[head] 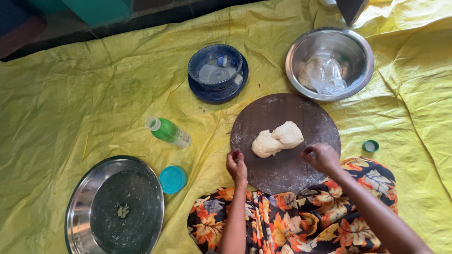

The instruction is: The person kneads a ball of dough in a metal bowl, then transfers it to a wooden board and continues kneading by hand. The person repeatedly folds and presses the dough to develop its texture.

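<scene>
A pale, lumpy dough (277, 139) lies right of the frame's centre. It rests on a round, dark, floured board (284, 169).

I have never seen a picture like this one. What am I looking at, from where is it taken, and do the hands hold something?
There is no machine here. A person works with two bare hands, and a camera worn on the head looks straight down, so the arms enter from the bottom edge. The person sits on a yellow sheet, with flowered cloth over the knees.

In the middle lies a round dark board, dusted with flour, with a lump of dough on it. The left hand rests at the board's left edge, the right hand on its lower right part. Both are loosely curled; neither touches the dough, and I cannot see that they hold anything.

Around: a steel bowl with a clear bag, a blue bowl on a plate, a green bottle lying down, a teal lid, a small cap and a steel tray.
</scene>
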